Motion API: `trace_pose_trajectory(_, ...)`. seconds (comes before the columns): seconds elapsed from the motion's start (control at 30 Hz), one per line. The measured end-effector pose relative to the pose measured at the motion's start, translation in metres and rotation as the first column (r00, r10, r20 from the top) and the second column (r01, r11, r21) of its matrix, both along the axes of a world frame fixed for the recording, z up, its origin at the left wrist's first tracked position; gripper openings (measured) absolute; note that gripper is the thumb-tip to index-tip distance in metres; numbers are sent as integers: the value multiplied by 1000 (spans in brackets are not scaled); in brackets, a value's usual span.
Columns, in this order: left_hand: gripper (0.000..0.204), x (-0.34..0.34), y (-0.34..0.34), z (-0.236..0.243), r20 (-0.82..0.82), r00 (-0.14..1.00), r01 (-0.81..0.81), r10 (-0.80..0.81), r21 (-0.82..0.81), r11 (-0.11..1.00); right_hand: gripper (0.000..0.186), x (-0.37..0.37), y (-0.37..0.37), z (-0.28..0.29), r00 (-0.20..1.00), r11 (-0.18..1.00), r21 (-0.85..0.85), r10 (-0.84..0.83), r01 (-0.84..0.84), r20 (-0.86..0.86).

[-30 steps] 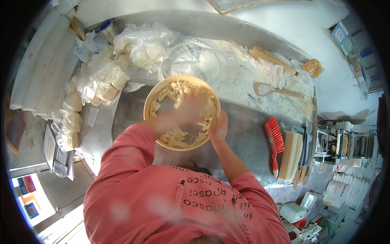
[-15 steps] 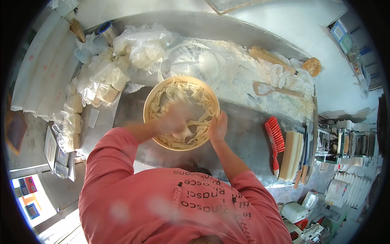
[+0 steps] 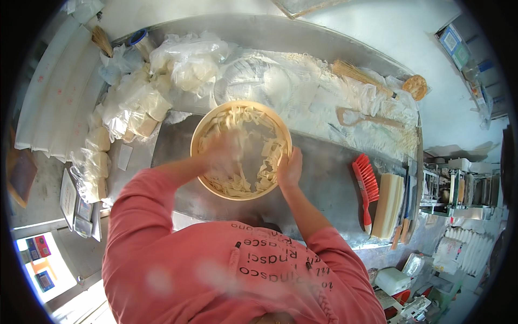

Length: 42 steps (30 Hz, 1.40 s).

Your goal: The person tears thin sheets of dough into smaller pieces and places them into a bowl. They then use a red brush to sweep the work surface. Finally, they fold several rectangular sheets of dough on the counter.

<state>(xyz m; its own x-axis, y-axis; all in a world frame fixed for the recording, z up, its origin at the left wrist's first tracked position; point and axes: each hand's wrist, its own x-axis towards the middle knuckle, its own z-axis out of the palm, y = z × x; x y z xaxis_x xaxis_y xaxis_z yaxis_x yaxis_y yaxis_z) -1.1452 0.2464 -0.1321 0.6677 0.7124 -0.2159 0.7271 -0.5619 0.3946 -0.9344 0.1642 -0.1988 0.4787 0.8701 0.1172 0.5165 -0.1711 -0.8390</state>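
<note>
A round sieve with a pale wooden rim point(image 3: 244, 196) stands on the grey steel worktop point(image 3: 324, 181), holding flat, pale strips of noodle point(image 3: 268, 170) around a grey base. Inside its left half is my left hand point(image 3: 222, 147), blurred by motion over the strips, so its fingers cannot be made out. My right hand point(image 3: 288, 164) grips the rim at the right side. Behind the sieve spreads white flour point(image 3: 270, 78), and a wooden paddle point(image 3: 353, 117) lies in it.
Bagged white dough blocks point(image 3: 143, 108) line the left. On the right are a red brush point(image 3: 367, 191), stacked pale boards point(image 3: 386, 205) and long-handled knives point(image 3: 402, 221). A straw whisk point(image 3: 356, 75) lies at the back. Metal machinery point(image 3: 456, 191) stands far right.
My left hand has swept about inside the sieve, from its middle to the left half, and the strips have shifted. My right hand stays on the rim.
</note>
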Motion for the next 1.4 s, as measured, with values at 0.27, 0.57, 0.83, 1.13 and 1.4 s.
trace_pose_trajectory(0.27, 38, 23, -1, -23, 12, 952, 305, -305, -67, 950, 26, -3, -4, 7, 1000, 998, -67, 3, -3, -4)
trace_pose_trajectory(0.57, 41, 49, -22, -13, -91, 768, 640, -633, 129, 757, 25, -1, -5, 6, 1000, 997, -79, 3, -3, 1)
trace_pose_trajectory(0.83, 27, -16, 12, 5, 119, 853, -402, 509, -474, 783, 25, -2, -3, 3, 1000, 997, -73, -3, 4, 10)
trace_pose_trajectory(1.13, 37, 71, 9, -38, 144, 956, 186, -256, 377, 908, 26, 0, -6, 8, 999, 997, -65, 36, -34, 25)
trace_pose_trajectory(1.4, 43, 36, 4, 31, -210, 958, 187, -196, -63, 980, 26, 0, -6, 2, 1000, 999, -49, -9, 10, 11)
